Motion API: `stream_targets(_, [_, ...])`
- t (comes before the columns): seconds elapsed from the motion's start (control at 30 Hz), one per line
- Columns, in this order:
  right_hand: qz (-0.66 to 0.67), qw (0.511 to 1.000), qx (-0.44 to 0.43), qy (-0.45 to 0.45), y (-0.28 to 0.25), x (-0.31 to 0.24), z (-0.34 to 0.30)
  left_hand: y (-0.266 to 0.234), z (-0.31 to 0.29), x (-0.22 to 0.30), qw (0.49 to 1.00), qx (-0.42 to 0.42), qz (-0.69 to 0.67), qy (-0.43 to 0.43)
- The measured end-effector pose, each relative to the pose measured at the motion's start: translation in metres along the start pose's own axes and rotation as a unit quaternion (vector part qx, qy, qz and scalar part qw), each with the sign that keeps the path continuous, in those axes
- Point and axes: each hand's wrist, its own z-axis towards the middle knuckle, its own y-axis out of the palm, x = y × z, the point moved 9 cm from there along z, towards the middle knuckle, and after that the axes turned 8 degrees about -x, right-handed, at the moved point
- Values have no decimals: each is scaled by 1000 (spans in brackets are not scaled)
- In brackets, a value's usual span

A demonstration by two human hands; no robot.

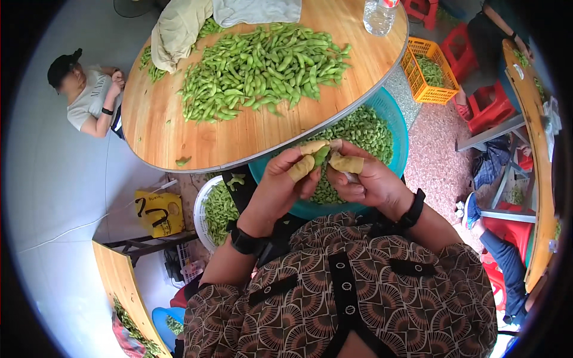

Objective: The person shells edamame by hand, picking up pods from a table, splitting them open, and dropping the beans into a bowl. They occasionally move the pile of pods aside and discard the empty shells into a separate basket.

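My left hand (285,179) pinches a green edamame pod (321,156) between thumb and forefinger, tan tape or covers wrapped round those fingertips. Close against the pod's other end is my right hand (363,179), its fingers closed and likewise wrapped; a small pale thing shows in them, too unclear to name. Both hands hover over a teal basin (401,134) of shelled green beans (365,131). Beyond them, a large heap of edamame pods (262,68) lies on the round wooden table (152,119).
A white basket (200,206) of pods stands low at left, near a yellow bag (160,213). Cloths (173,36) and a water bottle (380,17) rest on the table. An orange crate (441,92) and red stools (492,107) stand right. Other people sit at both sides.
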Motion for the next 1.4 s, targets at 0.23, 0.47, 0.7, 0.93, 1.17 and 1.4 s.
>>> stream_targets(0.23, [-201, 972, 117, -25, 1, -11, -5, 66, -18, 59, 547, 109, 769, 313])
stream_targets(0.47, [-249, 957, 141, -50, 2, -14, -10, 48, -11, 56, 681, 134, 649, 312])
stream_targets(0.7, [-30, 998, 47, -34, -27, 5, 1, -17, 11, -2, 966, 108, 228, 60])
stream_targets(0.93, [-609, 716, 162, -300, 2, -52, -14, 1, 2, 26, 828, 176, 521, 106])
stream_targets(1.17, [-692, 653, 157, -266, 29, -52, -13, 14, -3, 27, 845, 172, 493, 118])
stream_targets(1.4, [-634, 745, 100, -182, 0, -45, -1, 12, 0, 21, 921, 101, 371, 56])
